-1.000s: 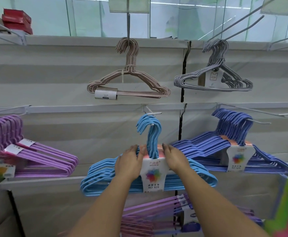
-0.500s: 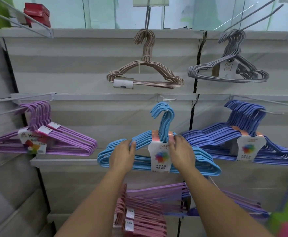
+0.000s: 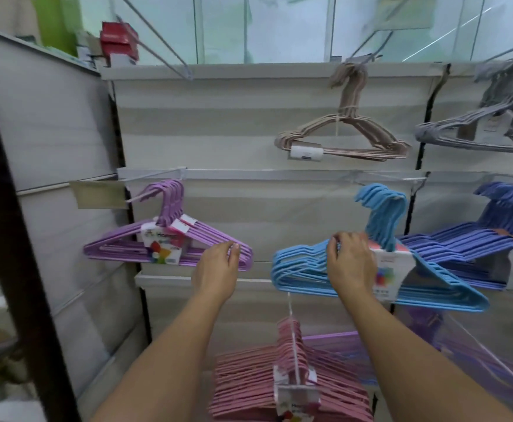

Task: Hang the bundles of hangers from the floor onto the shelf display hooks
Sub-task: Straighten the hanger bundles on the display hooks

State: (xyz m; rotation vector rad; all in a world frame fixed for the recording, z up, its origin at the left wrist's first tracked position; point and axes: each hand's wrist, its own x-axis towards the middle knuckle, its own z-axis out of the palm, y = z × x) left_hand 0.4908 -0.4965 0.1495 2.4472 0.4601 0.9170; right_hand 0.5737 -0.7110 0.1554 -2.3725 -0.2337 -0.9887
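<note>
A light blue hanger bundle (image 3: 450, 296) with a white paper label hangs by its hooks from a peg on the middle rail. My right hand (image 3: 351, 266) grips its left shoulder, close to the neck. Further left on the same rail hangs a purple hanger bundle (image 3: 118, 248) with a colourful label. My left hand (image 3: 217, 269) reaches across to it, fingers curled over the right tip of the purple hangers.
Pink hanger bundles (image 3: 249, 385) hang on a lower peg between my forearms. Dark blue hangers (image 3: 462, 245) hang at right, beige wire hangers (image 3: 340, 144) and grey ones (image 3: 468, 138) above. A dark upright post (image 3: 11, 269) stands at left. Bare pegs (image 3: 154, 38) jut from the top.
My left hand let go of the blue bundle and moved left to the purple bundle's tip. My view swung left. My right hand stays on the blue bundle.
</note>
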